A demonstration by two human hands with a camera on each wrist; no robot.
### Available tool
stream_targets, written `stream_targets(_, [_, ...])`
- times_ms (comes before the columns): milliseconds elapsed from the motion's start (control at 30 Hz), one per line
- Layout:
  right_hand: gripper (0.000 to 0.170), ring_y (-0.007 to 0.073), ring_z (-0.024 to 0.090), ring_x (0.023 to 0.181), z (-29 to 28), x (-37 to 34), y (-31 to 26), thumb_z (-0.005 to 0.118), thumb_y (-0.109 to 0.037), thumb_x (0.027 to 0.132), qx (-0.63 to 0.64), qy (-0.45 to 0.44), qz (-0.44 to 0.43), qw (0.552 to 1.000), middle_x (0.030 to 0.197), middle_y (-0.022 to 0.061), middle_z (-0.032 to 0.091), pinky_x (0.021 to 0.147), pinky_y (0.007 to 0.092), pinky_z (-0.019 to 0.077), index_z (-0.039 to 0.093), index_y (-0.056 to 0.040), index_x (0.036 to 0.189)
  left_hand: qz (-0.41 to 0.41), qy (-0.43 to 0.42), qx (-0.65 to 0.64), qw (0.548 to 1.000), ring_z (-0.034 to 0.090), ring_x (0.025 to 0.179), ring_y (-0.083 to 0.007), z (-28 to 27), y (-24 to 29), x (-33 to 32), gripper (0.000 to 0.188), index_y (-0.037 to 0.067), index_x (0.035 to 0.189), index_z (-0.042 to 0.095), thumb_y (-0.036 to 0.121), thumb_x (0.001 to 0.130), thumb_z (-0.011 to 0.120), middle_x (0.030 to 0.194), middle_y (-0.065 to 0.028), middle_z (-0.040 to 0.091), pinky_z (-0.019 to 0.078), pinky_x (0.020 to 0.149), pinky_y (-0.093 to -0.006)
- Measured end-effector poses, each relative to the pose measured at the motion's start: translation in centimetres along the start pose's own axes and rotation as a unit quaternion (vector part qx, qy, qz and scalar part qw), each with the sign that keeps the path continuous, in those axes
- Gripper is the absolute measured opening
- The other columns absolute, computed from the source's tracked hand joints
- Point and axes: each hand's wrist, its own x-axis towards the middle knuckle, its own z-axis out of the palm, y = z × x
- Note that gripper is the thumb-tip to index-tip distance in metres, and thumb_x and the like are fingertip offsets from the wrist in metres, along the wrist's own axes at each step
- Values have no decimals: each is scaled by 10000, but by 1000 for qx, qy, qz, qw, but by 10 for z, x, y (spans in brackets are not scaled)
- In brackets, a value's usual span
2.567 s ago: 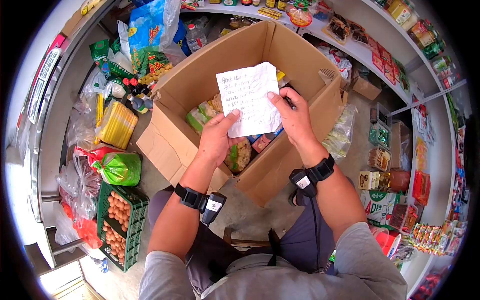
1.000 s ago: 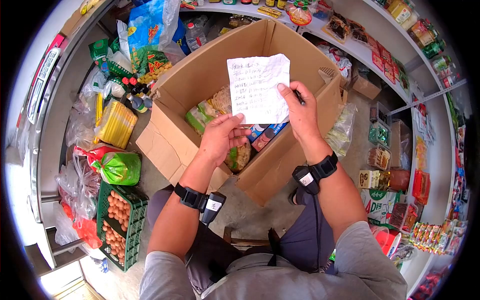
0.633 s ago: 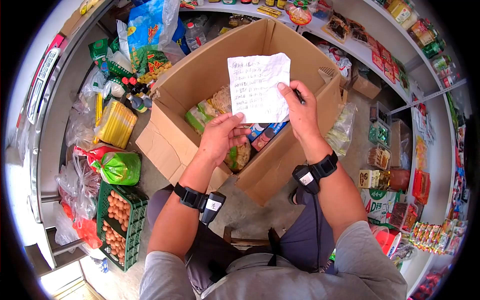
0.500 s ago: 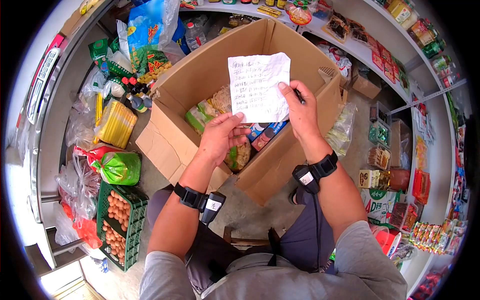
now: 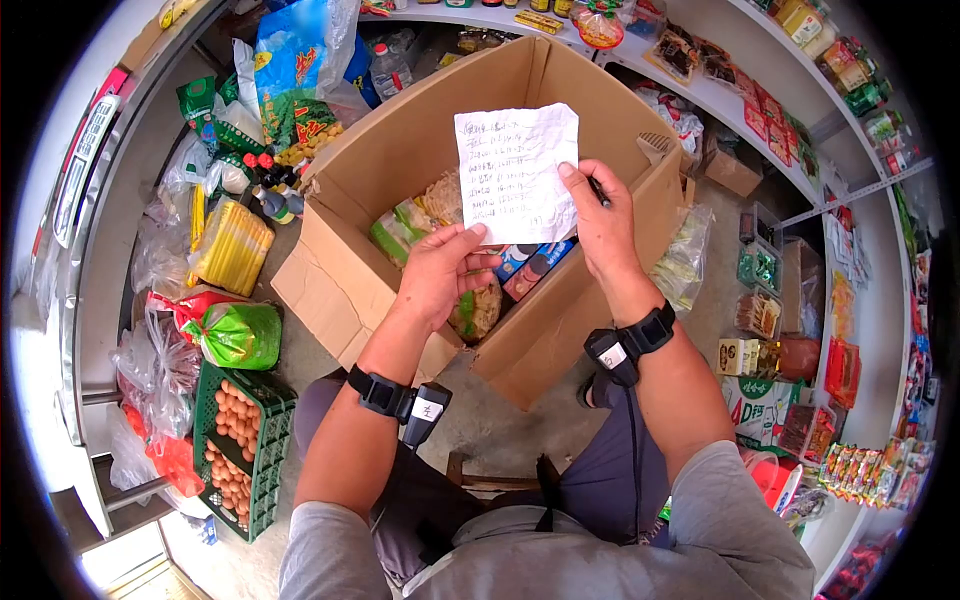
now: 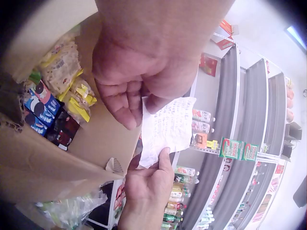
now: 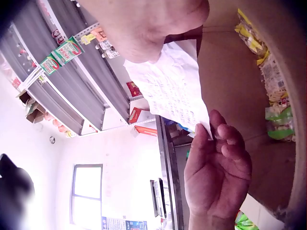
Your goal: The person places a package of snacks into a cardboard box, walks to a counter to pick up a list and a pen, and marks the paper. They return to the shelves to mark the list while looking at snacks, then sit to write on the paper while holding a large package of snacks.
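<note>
A creased white sheet of paper [image 5: 515, 175] with rows of handwriting is held up over the cardboard box [image 5: 425, 120]. My left hand [image 5: 440, 275] pinches its lower left corner between thumb and fingers. On the other side, my right hand [image 5: 605, 220] grips the right edge with the thumb on the front, and a dark pen [image 5: 599, 192] sticks out between its fingers. Below the paper, the box holds snack packs, among them a blue cookie pack [image 5: 515, 258] and a green and clear bag [image 5: 398, 232]. In the left wrist view, both hands hold the paper [image 6: 165, 127].
A green crate [image 5: 270, 450] of eggs stands at the left, near a green bag [image 5: 245, 337] and yellow packs [image 5: 235, 250]. Shelves of goods [image 5: 690, 90] curve round the back and right. A box flap [image 5: 335, 305] juts toward the person's knees.
From 2.6 to 1.0 seconds ago, the paper was raised and shifted right, with the right hand moving along. Since then it has stayed nearly still, tilting slightly.
</note>
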Motion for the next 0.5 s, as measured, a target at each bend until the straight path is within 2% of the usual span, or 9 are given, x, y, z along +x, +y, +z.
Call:
stream_targets(200, [217,44,456,722,-5,2,1,708,-192,964,-14,27,3,1000,764,-61,545,640,226,387,640,2,894,27,32,-9,999,688,875,-147,-4,5,0,196,54,1141,653,180,1002,595,1022,-52,714,562,736,-261])
stream_targets(300, [224,48,457,726,-15,10,-2,719,-202,957,-4,85,-5,996,771,-60,546,642,231,389,647,4,903,111,62,-25,992,647,930,-150,-27,26,1,254,52,1184,624,214,1002,551,1108,-58,691,537,823,-277])
stream_targets(500, [203,57,473,747,-46,20,-5,742,-211,943,14,131,-4,991,811,-43,577,662,221,396,674,-20,939,186,81,-126,971,671,936,-164,-72,48,-9,269,28,1203,619,197,994,606,1110,-70,697,563,803,-260])
